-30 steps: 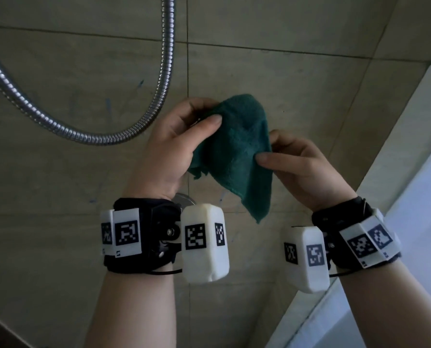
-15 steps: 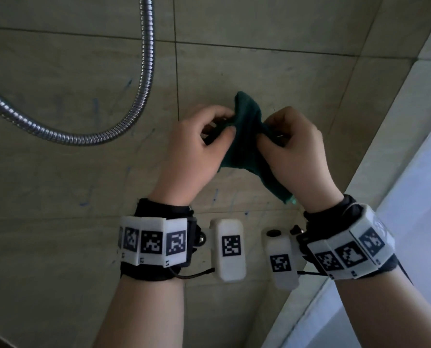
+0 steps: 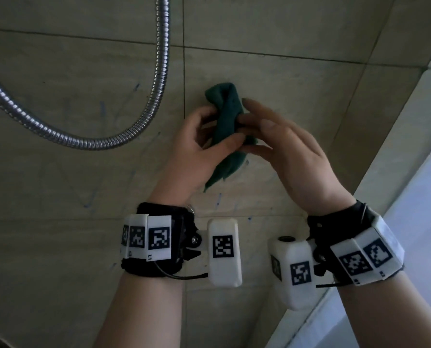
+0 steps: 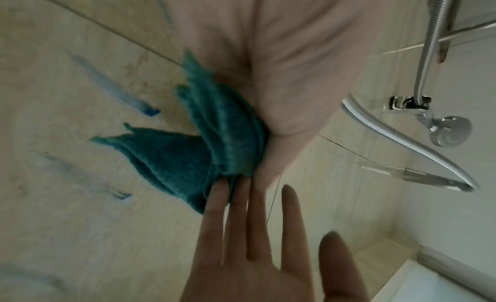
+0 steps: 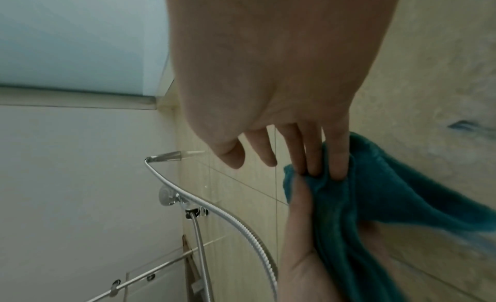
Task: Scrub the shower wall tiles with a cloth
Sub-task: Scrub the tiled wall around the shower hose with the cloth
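The beige wall tiles (image 3: 272,33) carry blue smears (image 4: 112,88), and none looks wiped yet, so I judge the step is preparing the cloth, not scrubbing. A metal shower hose (image 3: 159,79) hangs at the left. The left hand (image 3: 196,144) holds the green cloth (image 3: 228,121) bunched between thumb and curled fingers, in front of the tile. The right hand (image 3: 292,156) is almost flat; its straight fingertips (image 5: 338,168) push into the folds. Next, the pad must be pressed on the smears.
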